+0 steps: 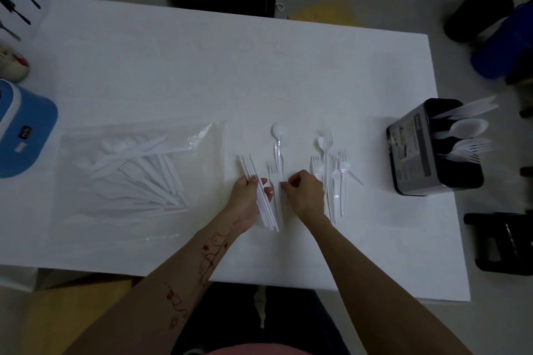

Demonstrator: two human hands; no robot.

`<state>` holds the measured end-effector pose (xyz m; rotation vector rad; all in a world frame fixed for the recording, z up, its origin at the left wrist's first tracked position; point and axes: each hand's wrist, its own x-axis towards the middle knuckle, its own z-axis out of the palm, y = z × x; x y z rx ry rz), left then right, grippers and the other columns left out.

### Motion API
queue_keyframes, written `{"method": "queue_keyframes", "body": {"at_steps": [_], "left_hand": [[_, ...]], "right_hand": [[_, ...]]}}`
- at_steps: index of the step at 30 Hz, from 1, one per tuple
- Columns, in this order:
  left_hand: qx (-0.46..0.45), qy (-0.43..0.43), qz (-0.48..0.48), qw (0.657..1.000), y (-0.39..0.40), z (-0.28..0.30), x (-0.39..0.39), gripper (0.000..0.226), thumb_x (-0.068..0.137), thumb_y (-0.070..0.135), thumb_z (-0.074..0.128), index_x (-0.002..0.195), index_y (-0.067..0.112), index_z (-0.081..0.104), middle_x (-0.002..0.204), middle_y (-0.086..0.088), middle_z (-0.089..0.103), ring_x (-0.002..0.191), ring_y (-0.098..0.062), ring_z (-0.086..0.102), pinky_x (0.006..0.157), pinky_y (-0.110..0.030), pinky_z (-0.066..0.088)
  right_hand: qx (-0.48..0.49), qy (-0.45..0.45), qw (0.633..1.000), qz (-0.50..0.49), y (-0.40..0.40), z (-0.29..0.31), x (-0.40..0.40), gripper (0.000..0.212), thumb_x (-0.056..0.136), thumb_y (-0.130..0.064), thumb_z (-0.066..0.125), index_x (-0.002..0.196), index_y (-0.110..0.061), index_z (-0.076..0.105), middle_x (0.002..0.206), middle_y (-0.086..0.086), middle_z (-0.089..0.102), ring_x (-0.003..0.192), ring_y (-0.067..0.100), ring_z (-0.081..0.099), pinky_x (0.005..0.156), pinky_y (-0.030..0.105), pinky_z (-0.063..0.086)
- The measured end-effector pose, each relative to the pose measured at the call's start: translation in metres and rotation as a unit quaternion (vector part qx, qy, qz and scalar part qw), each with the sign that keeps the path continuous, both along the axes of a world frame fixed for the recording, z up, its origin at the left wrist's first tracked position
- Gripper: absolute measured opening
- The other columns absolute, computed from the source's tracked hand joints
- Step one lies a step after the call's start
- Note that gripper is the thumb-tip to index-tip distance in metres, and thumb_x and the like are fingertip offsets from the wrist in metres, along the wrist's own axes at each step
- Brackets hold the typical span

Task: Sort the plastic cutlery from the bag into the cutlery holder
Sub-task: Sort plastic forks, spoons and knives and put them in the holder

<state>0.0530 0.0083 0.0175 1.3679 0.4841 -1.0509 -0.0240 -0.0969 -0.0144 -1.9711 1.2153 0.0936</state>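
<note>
At centre frame, a bundle of knives [261,193] is gripped in the left hand [248,199]; a fork [275,181] is pinched by the right hand [304,192]. More cutlery remains in the bag [132,170] at left; the holder [432,147] stands at right. Light, slippery, slightly bendy pieces are best held mid-handle.

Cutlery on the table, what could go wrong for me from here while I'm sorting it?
1. The left hand holds a loose fan of knives; adding more could make some slip.
2. The right hand pinches a fork lying against the spoons, so they may shift.
3. White pieces on the white table in dim light: easy to missort into the holder.
</note>
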Motion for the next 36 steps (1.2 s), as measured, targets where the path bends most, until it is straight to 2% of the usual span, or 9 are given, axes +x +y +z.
{"method": "queue_keyframes", "body": {"at_steps": [2,5,9,13,18,24,28,32,36], "left_hand": [[-0.021,0.002,-0.012,1.000,0.001,0.001,0.000,0.014,0.101,0.010,0.042,0.102,0.000,0.052,0.087,-0.008,0.052,0.075,-0.015,0.053,0.076,-0.029,0.051],[-0.031,-0.011,-0.031,0.999,0.001,0.004,0.000,0.014,0.098,0.001,0.046,0.086,0.004,0.054,0.080,-0.009,0.052,0.071,-0.016,0.052,0.078,-0.029,0.049],[-0.036,-0.012,-0.013,0.999,0.003,0.002,0.002,0.016,0.097,-0.001,0.045,0.085,0.004,0.055,0.084,-0.010,0.057,0.076,-0.018,0.057,0.080,-0.029,0.050],[-0.048,-0.007,0.007,0.999,0.006,-0.002,0.003,0.010,0.098,0.001,0.045,0.092,0.001,0.054,0.090,-0.013,0.061,0.082,-0.018,0.060,0.076,-0.023,0.054],[-0.056,-0.010,0.034,0.998,0.008,-0.008,0.002,0.012,0.098,0.002,0.044,0.104,-0.006,0.051,0.094,-0.017,0.060,0.088,-0.020,0.061,0.089,-0.029,0.049],[-0.036,-0.010,-0.005,0.999,0.015,-0.007,0.003,0.015,0.100,0.010,0.044,0.112,0.005,0.051,0.100,-0.009,0.064,0.087,-0.024,0.064,0.078,-0.033,0.052],[-0.033,-0.006,0.004,0.999,0.014,-0.008,0.002,0.014,0.100,0.010,0.044,0.111,0.005,0.051,0.098,-0.009,0.064,0.084,-0.023,0.064,0.075,-0.031,0.052],[-0.035,-0.001,0.007,0.999,0.013,-0.010,0.001,0.013,0.100,0.011,0.043,0.109,0.005,0.051,0.097,-0.009,0.063,0.084,-0.022,0.063,0.075,-0.030,0.052],[-0.037,-0.003,0.009,0.999,0.012,-0.011,0.000,0.014,0.100,0.011,0.043,0.111,0.005,0.051,0.096,-0.008,0.063,0.084,-0.021,0.062,0.075,-0.029,0.052]], "right_hand": [[0.018,-0.003,1.000,-0.017,-0.001,-0.001,0.000,0.012,0.092,-0.025,0.065,0.089,-0.013,0.064,0.081,-0.002,0.065,0.070,0.011,0.060,0.058,0.014,0.039],[0.021,-0.024,0.997,-0.071,-0.006,0.000,-0.008,0.011,0.092,-0.023,0.066,0.092,-0.012,0.064,0.082,0.002,0.068,0.073,0.015,0.065,0.061,0.015,0.045],[0.024,-0.012,0.993,-0.117,-0.017,-0.001,-0.025,0.015,0.090,-0.022,0.070,0.094,-0.010,0.062,0.085,0.007,0.069,0.075,0.023,0.068,0.078,0.039,0.060],[-0.050,-0.004,0.994,-0.095,-0.012,0.006,-0.028,0.027,0.088,-0.027,0.072,0.103,-0.012,0.055,0.095,0.003,0.062,0.081,0.019,0.062,0.074,0.027,0.051],[-0.057,0.022,0.997,0.048,0.013,0.009,-0.007,0.037,0.083,-0.049,0.070,0.094,-0.017,0.057,0.087,-0.002,0.061,0.075,0.015,0.061,0.070,0.031,0.054],[-0.027,0.031,0.997,0.063,0.012,0.012,-0.005,0.019,0.091,-0.031,0.065,0.088,-0.015,0.056,0.078,0.000,0.060,0.069,0.016,0.059,0.064,0.025,0.047],[-0.042,0.000,0.999,-0.009,-0.001,0.017,-0.015,0.017,0.093,-0.027,0.064,0.084,-0.014,0.058,0.076,-0.001,0.063,0.067,0.014,0.060,0.061,0.020,0.043],[-0.077,0.043,0.996,-0.020,-0.016,0.020,-0.021,0.017,0.095,-0.024,0.060,0.088,-0.009,0.060,0.077,0.002,0.062,0.066,0.016,0.059,0.052,0.017,0.035],[-0.132,0.063,0.989,0.006,-0.012,0.022,-0.014,0.030,0.093,-0.032,0.064,0.111,-0.008,0.058,0.100,0.006,0.063,0.087,0.022,0.064,0.071,0.027,0.048]]}}
